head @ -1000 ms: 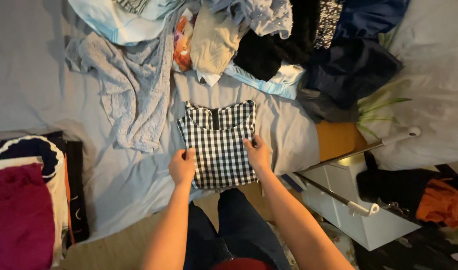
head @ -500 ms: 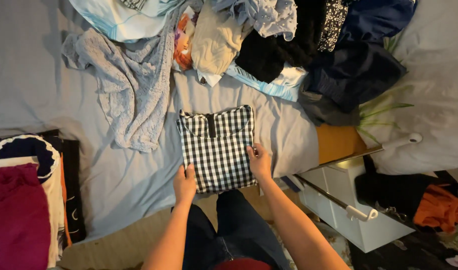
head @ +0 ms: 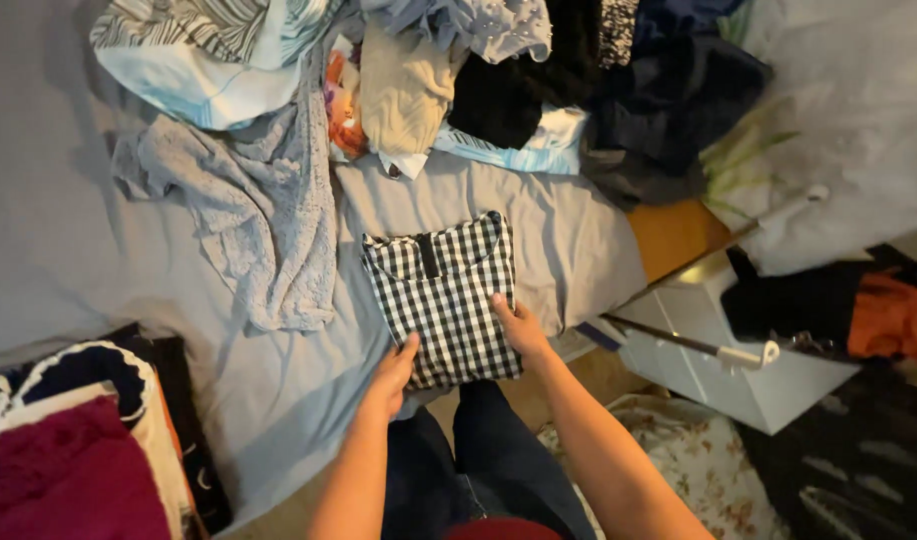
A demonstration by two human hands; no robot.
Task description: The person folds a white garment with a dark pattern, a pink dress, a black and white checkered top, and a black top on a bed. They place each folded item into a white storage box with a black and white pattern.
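1. While the person stands at the edge of a bed covered with a grey sheet, both hands rest on a folded black-and-white checked top that lies flat on the sheet, near the bed's front edge
2. The left hand touches the lower left corner of the checked top; its fingers are flat and released, not grasping
3. The right hand lies on the right edge of the same top, fingers stretched and pressed on the cloth, not clenched
4. Just beside the top, on its left, a light grey lace garment is spread on the sheet
5. Behind the top, a mixed pile of clothes fills the far side of the bed
6. At the lower left, a dark red fabric lies on other folded pieces
7. To the right of the bed stands a white drawer unit
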